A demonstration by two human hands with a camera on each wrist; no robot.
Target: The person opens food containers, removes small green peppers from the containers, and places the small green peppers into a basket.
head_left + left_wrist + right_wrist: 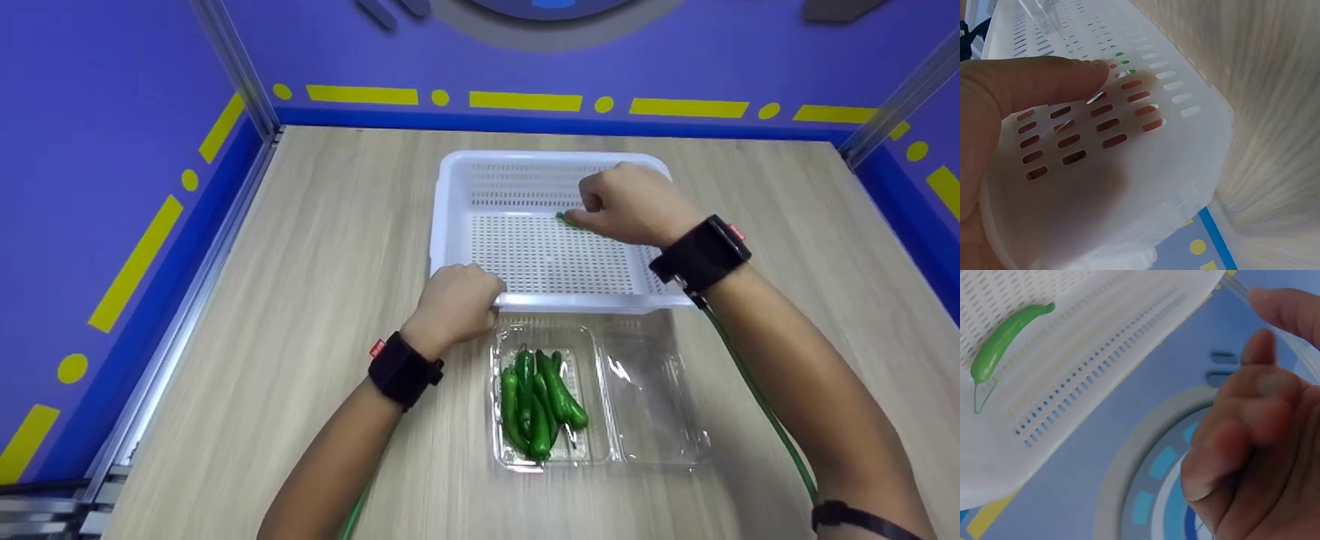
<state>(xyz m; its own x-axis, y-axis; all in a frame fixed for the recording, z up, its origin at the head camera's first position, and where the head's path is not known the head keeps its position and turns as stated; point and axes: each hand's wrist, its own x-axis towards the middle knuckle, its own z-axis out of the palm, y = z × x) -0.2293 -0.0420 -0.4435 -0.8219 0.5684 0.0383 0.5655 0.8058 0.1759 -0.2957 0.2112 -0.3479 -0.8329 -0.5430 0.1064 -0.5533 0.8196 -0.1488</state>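
Observation:
A white perforated basket (pixel 450 195) stands in the middle of the wooden table. My left hand (pixel 459 298) grips its near rim at the left corner. In the left wrist view the thumb (pixel 1033 84) presses on the slotted basket wall (pixel 1185 140). My right hand (pixel 630 206) hovers inside the basket, its fingers loosely curled and holding nothing. One green pepper (pixel 565 219) lies on the basket floor just by the fingertips. The right wrist view shows the pepper (pixel 1002 340) lying free on the basket floor (pixel 1100 354), apart from the right hand (pixel 1252 416).
An open clear plastic clamshell (pixel 652 390) lies just in front of the basket, with several green peppers (pixel 536 405) in its left half. Blue walls with yellow marks enclose the table on three sides. A green cable (pixel 757 397) runs along my right forearm.

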